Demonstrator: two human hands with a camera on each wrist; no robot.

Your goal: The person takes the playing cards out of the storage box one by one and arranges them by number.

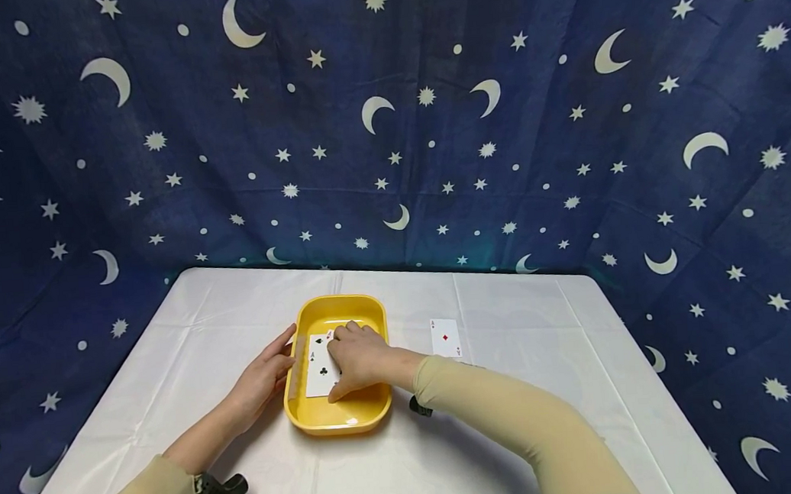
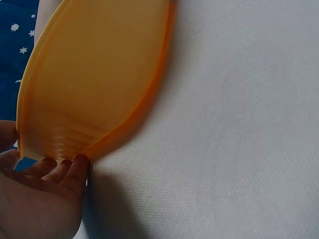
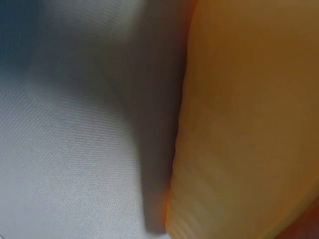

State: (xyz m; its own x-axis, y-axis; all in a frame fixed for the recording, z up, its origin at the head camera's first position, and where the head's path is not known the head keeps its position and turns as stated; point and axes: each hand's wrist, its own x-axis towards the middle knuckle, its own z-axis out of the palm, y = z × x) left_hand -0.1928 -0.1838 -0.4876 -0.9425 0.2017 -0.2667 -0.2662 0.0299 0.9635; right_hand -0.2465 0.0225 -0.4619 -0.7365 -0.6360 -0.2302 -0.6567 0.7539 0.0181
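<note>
A yellow tray (image 1: 339, 425) stands on the white table. My left hand (image 1: 260, 384) rests against its left side; in the left wrist view the fingertips (image 2: 79, 159) touch the ribbed outer wall. My right hand (image 1: 362, 358) reaches over the right rim into the tray, its thumb and fingers spanning a playing card mostly hidden beneath the hand, with a small red mark showing at the fingertips. Beside and partly under it lie white playing cards (image 1: 318, 386) with black club and spade marks. The right wrist view shows only the tray's outer wall (image 3: 239, 124), not the hand.
An ace of diamonds (image 1: 445, 338) lies face up on the table, right of the tray and beyond my right forearm. The white cloth-covered table (image 1: 525, 322) ends at a dark blue curtain (image 1: 435, 221) with moons and stars. Black bands with cameras (image 1: 221, 491) sit at the wrists.
</note>
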